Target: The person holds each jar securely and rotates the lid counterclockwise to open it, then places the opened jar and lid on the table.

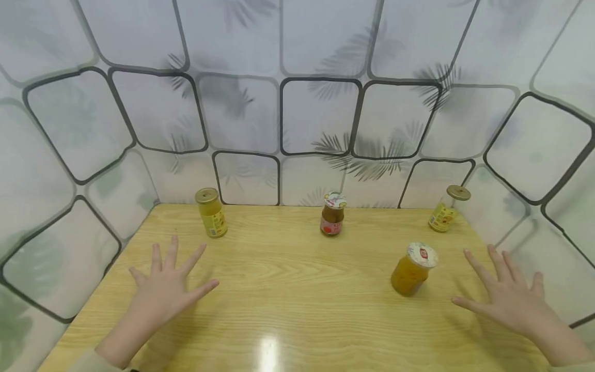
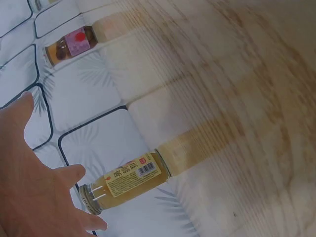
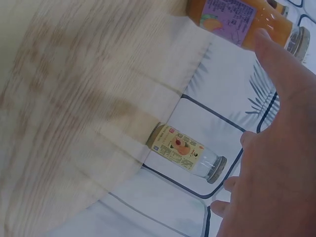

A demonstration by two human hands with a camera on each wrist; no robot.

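My left hand (image 1: 165, 289) is spread over the left side of the table, fingers apart and holding nothing. Beyond its fingertips stands a jar with a gold lid and yellow label (image 1: 212, 213), full of yellowish contents. My right hand (image 1: 511, 299), also spread, hovers at the right with nothing in it. Just left of that hand is an orange-filled jar (image 1: 409, 274) with a white patterned lid; its purple label shows in the right wrist view. Farther back stands a clear, mostly empty-looking jar (image 1: 443, 213) with a yellow peach label. A small brown jar (image 1: 332, 217) with a pink label stands at the back middle.
The light wooden table (image 1: 279, 279) ends at a pale backdrop (image 1: 321, 119) with dark rounded outlines and leaf prints, which rises behind it and along both sides. A bright light reflection lies near the front edge.
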